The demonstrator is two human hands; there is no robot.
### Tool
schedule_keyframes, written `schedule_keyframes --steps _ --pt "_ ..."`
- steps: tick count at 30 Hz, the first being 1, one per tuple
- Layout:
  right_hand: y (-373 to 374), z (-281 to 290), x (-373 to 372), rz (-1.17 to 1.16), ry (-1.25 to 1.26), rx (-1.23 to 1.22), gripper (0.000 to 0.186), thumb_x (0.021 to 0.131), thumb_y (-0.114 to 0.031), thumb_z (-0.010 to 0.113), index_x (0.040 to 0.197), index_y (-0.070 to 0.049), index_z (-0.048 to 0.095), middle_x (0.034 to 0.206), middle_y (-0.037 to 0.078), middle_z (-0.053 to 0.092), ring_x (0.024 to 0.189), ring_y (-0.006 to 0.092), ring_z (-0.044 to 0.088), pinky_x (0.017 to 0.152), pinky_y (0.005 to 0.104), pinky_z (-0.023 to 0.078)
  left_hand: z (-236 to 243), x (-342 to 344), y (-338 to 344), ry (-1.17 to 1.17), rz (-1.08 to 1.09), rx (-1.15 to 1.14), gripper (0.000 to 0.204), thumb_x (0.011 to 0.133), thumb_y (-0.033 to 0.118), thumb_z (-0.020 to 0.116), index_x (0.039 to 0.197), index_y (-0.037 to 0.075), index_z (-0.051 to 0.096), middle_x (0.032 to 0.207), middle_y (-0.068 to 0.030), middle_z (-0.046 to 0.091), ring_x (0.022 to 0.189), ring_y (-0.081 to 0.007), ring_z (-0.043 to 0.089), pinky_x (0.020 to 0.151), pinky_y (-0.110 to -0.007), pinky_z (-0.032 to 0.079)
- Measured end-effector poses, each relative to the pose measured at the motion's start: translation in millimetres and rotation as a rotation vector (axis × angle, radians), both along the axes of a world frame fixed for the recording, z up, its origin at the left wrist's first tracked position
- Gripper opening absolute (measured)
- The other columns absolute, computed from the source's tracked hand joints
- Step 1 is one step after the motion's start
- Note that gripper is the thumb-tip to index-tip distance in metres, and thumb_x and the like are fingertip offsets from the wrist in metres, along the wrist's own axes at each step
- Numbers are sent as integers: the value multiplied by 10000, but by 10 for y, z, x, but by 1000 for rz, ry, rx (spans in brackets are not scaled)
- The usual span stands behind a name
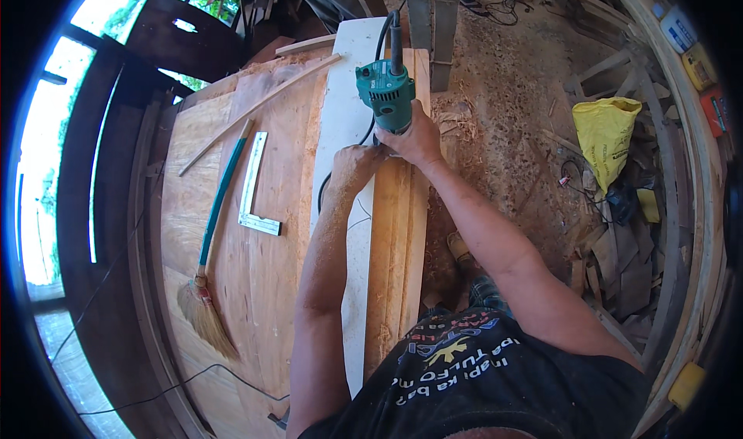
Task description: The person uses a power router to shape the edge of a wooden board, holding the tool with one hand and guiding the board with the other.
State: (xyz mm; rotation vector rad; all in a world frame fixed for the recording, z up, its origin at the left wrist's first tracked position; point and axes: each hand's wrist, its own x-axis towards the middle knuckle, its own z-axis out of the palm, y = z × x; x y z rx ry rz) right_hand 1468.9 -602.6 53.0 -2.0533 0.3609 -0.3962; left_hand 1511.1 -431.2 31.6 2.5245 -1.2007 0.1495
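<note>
A green trim router (385, 90) stands upright, its black cord rising from the top. My right hand (418, 138) is wrapped round the lower part of its body. Beside it, my left hand (357, 164) is closed against the router's base, fingertips mostly hidden; sawdust coats that forearm. Both hands are over a long wooden plank (398, 238) with lines running along its length. A long white board (352, 300) lies along the plank's left side, partly under my left arm. The router's bit is hidden by my hands.
On the plywood table (263, 300) lie a steel try square (249, 187), a broom (210, 230) with a green handle and a thin wood strip (255, 118). Cords cross the table. Shavings cover the floor at right, near a yellow sack (605, 138) and wood offcuts. Someone stands at the far end.
</note>
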Motion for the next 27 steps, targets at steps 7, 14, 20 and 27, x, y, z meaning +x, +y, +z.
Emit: schedule_keyframes --steps 7,14,20,27 --pt "-32 1 0 -8 -30 11 677 648 -467 813 1142 -104 525 1008 154 693 955 364 675 847 446 523 -66 41 -24 -25 -26 -46 154 888 316 627 875 189 713 670 -87 664 644 -299 665 590 -433 529" --pt "-106 17 151 -16 -36 -17 670 649 -491 808 1124 -102 541 1000 147 699 953 355 680 844 436 525 -70 203 -102 3 -25 -66 180 889 324 615 889 180 724 699 -105 677 666 -317 673 616 -442 540" --pt "-209 -65 273 3 -77 -11 698 647 -513 806 1140 -97 539 1003 142 702 963 343 683 854 423 528 7 278 -185 39 -9 3 193 901 330 613 959 198 741 748 -102 698 696 -305 681 646 -435 539" --pt "-274 -95 402 14 -112 -17 704 647 -513 812 1139 -90 539 1012 128 699 960 328 682 839 420 531 3 394 -234 56 -5 -14 217 900 353 609 953 194 746 763 -104 705 715 -307 689 653 -436 546"
